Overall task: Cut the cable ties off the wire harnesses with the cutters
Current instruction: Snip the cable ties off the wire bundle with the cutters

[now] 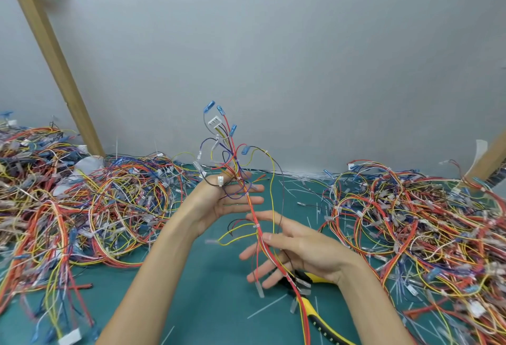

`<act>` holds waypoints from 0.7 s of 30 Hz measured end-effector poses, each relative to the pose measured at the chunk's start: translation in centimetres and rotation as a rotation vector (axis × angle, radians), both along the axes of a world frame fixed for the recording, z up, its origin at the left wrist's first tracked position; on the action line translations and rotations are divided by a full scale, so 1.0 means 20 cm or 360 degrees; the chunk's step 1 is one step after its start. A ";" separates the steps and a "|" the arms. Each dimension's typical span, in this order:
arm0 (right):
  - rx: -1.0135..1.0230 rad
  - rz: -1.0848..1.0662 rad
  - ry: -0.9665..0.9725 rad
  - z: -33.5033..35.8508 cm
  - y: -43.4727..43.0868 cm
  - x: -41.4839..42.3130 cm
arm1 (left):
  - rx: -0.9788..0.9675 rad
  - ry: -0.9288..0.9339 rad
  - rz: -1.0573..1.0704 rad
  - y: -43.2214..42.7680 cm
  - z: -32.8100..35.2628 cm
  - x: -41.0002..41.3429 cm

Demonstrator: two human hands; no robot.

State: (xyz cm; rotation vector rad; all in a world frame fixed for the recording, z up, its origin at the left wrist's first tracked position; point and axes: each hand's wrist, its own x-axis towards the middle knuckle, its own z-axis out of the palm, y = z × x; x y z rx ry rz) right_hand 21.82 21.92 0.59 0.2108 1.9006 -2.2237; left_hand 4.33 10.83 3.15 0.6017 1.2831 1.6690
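A wire harness (247,196) of red, yellow and blue wires stands nearly upright at the centre, its blue and white connectors at the top. My left hand (219,202) is held palm-up with straight fingers, and the harness lies across them. Lower down, my right hand (295,246) pinches the bundle between thumb and index finger, its other fingers spread. A white cable tie (256,225) wraps the bundle just above that pinch. The yellow-and-black cutters (321,322) lie on the green mat (208,298) under my right hand, partly hidden by it.
Big tangled heaps of harnesses cover the table on the left (82,207) and the right (416,224). Cut tie scraps are scattered over the mat (309,202). A grey wall stands behind, with a slanted wooden post (57,60) at left.
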 end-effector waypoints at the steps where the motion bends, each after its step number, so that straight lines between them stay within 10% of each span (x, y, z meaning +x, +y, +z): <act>1: 0.0007 -0.0011 0.0001 0.00 0.00 0.00 | -0.0013 0.0031 -0.0012 0.00 0.00 0.00; 21: 0.0068 -0.0292 0.0154 0.00 -0.03 -0.03 | -0.0174 0.0251 -0.0219 0.02 0.00 0.05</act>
